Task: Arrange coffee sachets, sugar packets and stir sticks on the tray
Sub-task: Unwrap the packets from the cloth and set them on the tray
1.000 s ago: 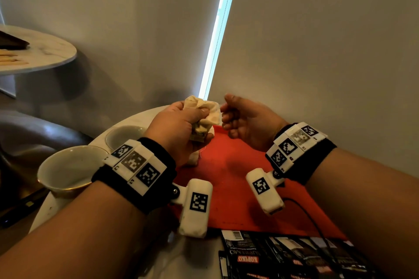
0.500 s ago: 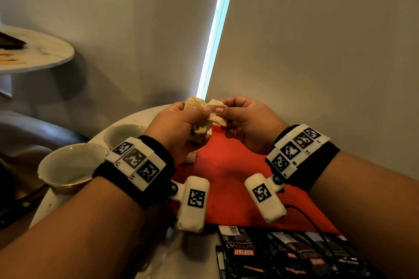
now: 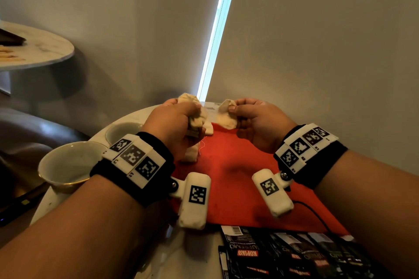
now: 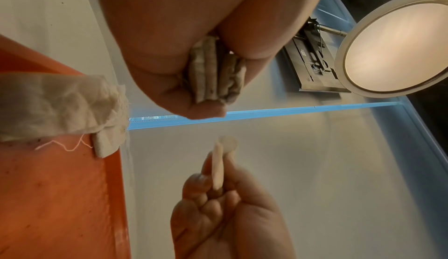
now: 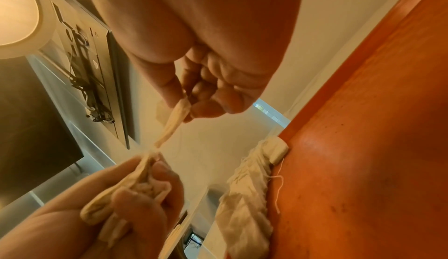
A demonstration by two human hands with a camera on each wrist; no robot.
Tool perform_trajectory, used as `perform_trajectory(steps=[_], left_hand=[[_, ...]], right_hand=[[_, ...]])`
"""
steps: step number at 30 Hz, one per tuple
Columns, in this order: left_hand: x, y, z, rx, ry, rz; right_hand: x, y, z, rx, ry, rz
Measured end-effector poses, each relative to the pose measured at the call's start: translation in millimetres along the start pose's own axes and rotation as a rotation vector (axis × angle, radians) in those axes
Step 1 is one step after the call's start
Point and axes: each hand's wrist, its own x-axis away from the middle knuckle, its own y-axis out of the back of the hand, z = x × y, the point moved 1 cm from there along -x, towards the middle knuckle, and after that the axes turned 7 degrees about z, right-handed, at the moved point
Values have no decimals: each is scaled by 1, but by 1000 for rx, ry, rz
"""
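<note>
Cream cloth packets held in both hands above the red tray (image 3: 229,179).
Left hand (image 3: 172,124) clenches a wrinkled bundle of packets (image 3: 196,120); right hand (image 3: 256,124) pinches one flat packet (image 3: 226,115). Only the head view shows glossy black Kopiko coffee sachets (image 3: 272,253) on the worktop (image 3: 199,256); wrist views show frayed gauzy packets (image 5: 244,196) at the tray's edge.

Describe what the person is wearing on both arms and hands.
Both forearms are bare, without sleeves or gloves. Each wrist carries a black band topped with white plates printed with black square code markers. A white rounded camera pod with its own marker hangs below each wrist; a thin black cable trails from the right one.
</note>
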Motion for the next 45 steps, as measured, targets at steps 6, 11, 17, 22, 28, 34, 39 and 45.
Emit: perform_trajectory(steps=[6, 11, 17, 22, 28, 34, 39, 45], left_hand=[[-1, 2, -5, 149, 24, -39], [-4, 4, -6, 163, -13, -73], [-7, 9, -7, 132, -35, -142], [-8, 10, -9, 125, -67, -155], [-13, 12, -10, 133, -114, -181], [-14, 13, -8, 147, -108, -152], [-15, 13, -3, 167, -43, -130], [-15, 14, -4, 159, -50, -165]], right_hand=[[-10, 19, 2, 115, -45, -132], [-33, 25, 19, 93, 40, -203], [-62, 25, 4, 175, -19, -300], [-78, 40, -1, 75, 5, -461], [-81, 47, -5, 90, -43, -478], [-80, 19, -21, 261, -206, -272], [-85, 8, -32, 451, -275, -133], [-97, 4, -47, 501, -316, -94]])
